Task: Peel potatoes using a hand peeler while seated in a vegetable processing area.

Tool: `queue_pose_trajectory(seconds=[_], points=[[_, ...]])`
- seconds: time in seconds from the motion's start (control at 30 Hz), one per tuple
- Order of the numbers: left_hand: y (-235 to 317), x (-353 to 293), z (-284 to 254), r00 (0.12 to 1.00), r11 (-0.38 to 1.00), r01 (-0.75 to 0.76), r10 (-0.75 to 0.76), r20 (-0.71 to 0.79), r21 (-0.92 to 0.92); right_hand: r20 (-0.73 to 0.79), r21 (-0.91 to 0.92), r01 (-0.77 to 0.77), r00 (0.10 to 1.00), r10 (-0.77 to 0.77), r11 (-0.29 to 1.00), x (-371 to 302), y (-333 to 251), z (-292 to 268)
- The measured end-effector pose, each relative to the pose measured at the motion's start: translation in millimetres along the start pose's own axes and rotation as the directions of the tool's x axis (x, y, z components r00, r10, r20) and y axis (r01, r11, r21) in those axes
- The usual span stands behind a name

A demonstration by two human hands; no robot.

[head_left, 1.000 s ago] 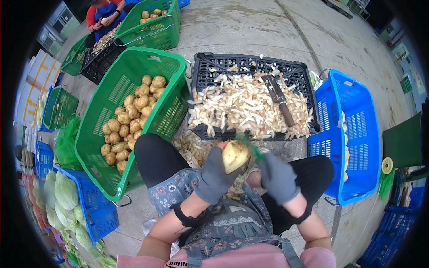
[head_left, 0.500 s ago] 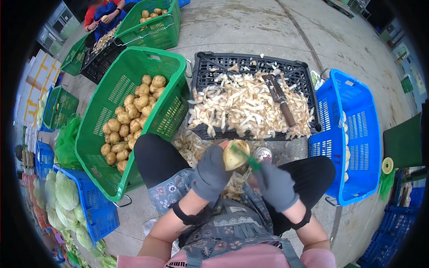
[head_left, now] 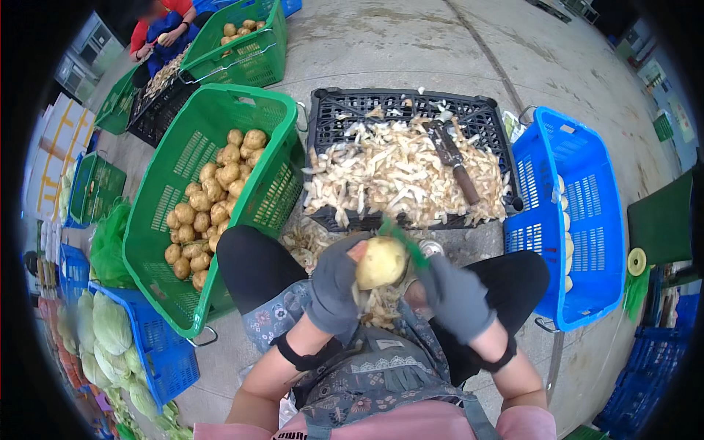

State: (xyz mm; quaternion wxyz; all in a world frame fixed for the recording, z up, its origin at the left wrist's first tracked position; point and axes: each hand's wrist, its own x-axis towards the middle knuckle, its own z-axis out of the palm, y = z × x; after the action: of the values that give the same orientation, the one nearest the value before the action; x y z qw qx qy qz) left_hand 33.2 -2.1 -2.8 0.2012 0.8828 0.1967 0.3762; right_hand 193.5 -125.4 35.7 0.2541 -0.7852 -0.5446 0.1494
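Observation:
My left hand point(head_left: 335, 284), in a grey glove, is closed round a pale, mostly peeled potato point(head_left: 381, 262) above my lap. Gripped in my gloved right hand point(head_left: 456, 297) is a green peeler point(head_left: 408, 242), its blurred head at the potato's upper right side. Beyond my knees, a heap of peelings point(head_left: 400, 176) covers an upturned-looking black crate point(head_left: 326, 121). A knife with a brown handle point(head_left: 463, 183) lies on the peelings. More scraps point(head_left: 383, 304) lie below the potato, between my legs.
At my left stands a green basket point(head_left: 282, 176) of unpeeled potatoes point(head_left: 213, 202). A blue basket point(head_left: 594, 249) at my right holds several pale potatoes point(head_left: 567, 246). Cabbages point(head_left: 110, 323) fill a blue crate point(head_left: 165, 352) at lower left. Another person point(head_left: 165, 37) sits far left beside baskets.
The potato has turned in my left hand and shows a paler, more bare surface. My right hand and the peeler have shifted slightly, the peeler's head now higher.

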Motion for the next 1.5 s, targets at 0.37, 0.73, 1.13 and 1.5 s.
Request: queue_pose_trajectory(seconds=[0.37, 0.73, 1.13, 1.5], points=[[9.5, -2.9, 9.2, 0.980, 0.994, 0.108, -0.111, -0.165, -0.030, -0.032, 0.103, -0.084, 0.996, 0.088, 0.991, -2.6, 5.9, 2.5], [11.5, -6.7, 9.1, 0.978, 0.979, 0.203, -0.203, -0.053, -0.009, 0.044, 0.074, 0.002, 0.999, -0.005, 0.997, -9.0, -2.3, 5.9], [9.3, -2.5, 9.2, 0.944, 0.928, 0.329, -0.326, 0.050, -0.172, -0.085, -0.096, 0.000, 0.996, -0.008, 0.995, -6.5, 4.4, 20.9], [20.4, -10.8, 1.9, 0.756, 0.639, 0.641, -0.622, 0.205, -0.427, -0.070, 0.098, -0.176, 0.980, 0.184, 0.979, 6.0, 15.2, 31.7]])
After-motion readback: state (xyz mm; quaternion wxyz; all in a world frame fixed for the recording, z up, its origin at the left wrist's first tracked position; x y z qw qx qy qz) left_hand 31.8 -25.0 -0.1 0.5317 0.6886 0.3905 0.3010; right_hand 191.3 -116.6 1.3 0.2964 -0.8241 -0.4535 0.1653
